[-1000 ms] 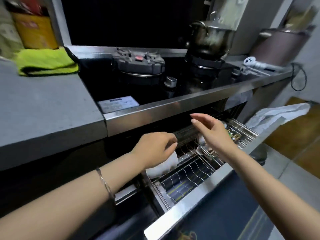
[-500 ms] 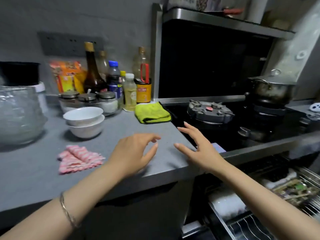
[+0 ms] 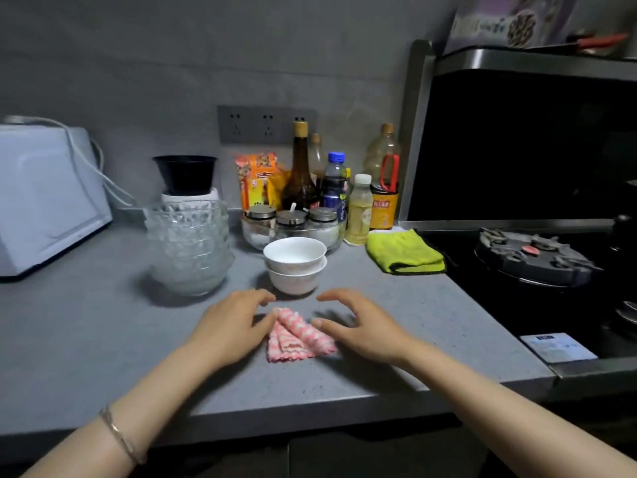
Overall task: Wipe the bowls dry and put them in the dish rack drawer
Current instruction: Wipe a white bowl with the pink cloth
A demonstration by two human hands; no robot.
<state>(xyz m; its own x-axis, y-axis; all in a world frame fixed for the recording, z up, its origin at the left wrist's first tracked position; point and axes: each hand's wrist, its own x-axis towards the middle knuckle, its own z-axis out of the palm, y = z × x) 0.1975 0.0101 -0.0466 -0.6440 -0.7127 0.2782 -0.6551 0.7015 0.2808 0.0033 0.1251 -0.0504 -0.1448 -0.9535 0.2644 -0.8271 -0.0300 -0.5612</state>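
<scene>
The left hand [image 3: 230, 326] hovers over the grey counter [image 3: 103, 339], fingers loosely curved and gripping nothing. Just right of it lies a folded pink-and-white cloth [image 3: 297, 337]. Behind the cloth, two glossy white bowls [image 3: 295, 265] sit nested upright. The right hand [image 3: 366, 333] has its fingers spread at the cloth's far edge.

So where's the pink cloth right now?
Head view, centre: the pink cloth lies on the grey counter between the left hand and right hand, just in front of the stacked white bowls.
</scene>
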